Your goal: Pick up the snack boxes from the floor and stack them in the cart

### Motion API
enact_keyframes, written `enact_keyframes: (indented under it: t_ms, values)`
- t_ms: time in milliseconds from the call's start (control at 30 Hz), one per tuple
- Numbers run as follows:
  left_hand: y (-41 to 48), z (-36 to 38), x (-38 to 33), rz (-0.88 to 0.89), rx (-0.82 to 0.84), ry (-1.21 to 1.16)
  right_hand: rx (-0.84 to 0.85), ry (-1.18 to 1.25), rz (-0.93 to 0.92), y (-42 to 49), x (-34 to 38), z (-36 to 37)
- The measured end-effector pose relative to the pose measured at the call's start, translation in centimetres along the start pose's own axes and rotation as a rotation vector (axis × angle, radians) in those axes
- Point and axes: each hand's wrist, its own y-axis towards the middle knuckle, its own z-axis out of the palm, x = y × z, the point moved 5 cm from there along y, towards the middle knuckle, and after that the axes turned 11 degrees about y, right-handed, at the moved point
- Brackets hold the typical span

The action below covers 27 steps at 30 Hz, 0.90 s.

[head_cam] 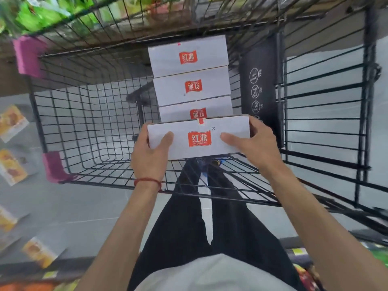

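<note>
Both hands hold one white snack box (231, 131) w/ red logo, level, above the near side of the cart (69, 114). L hand (151, 154) grips the box's left end, thumb flat on the top face, fingers curled round the end. R hand (254, 143) grips the right end the same way. Box sits just in front of three matching boxes (192, 86) already in the cart, in a row touching each other, next to a black panel (260, 80); it hides the nearest one's lower edge. Red string (147, 181) on the L wrist. Orange-yellow packs (11, 166) lie on the grey floor left of the cart, blurry. Pink guards (54, 166) on the cart's left corners.
</note>
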Motion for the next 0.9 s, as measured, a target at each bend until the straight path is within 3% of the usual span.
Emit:
enact_keyframes:
  t_ms: [267,633,900]
  values:
    - [-1.8,-0.2,0.0,0.013,0.024,0.076,-0.03,-0.017,0.06,-1.3,-1.1,-1.0]
    - [2.2,4.1,2.9,-0.126,0.167,0.098,-0.033,-0.154,0.182,3.5,-5.2,1.6]
    - [6.6,7.3,5.0,-0.237,0.237,0.19,-0.057,-0.284,0.174,7.7,-6.5,4.5]
